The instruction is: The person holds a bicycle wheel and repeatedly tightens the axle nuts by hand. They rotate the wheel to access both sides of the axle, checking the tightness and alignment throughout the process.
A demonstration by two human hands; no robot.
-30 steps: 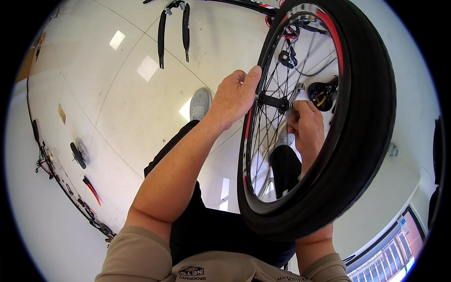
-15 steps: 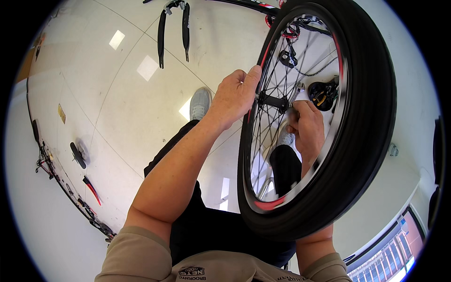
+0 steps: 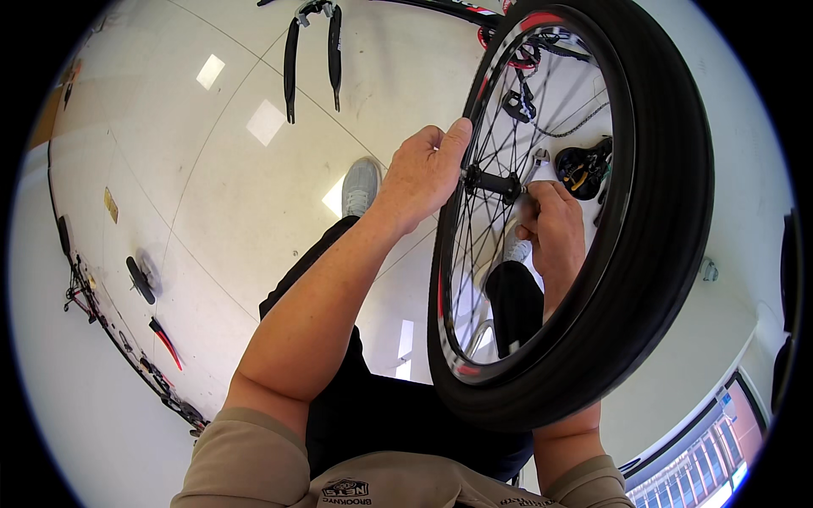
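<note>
A bicycle wheel with a thick black tyre, dark spokes and red-and-white rim markings is held up, tilted, in front of me on the right. My left hand grips it at the left end of the axle, thumb on top near the rim; its fingertips are hidden. On the other side, my right hand reaches behind the tyre and pinches the right axle end, its fingers curled and partly blurred. Between both hands runs the black hub.
A black fork lies on the pale tiled floor ahead. Beyond the wheel are a bicycle frame, a pedal, a silver wrench-like head and a black item with yellow inside. Bike parts lie at left.
The wheel has turned about its axle: the red and white rim markings sit in different places. Both hands stay at the axle ends.
</note>
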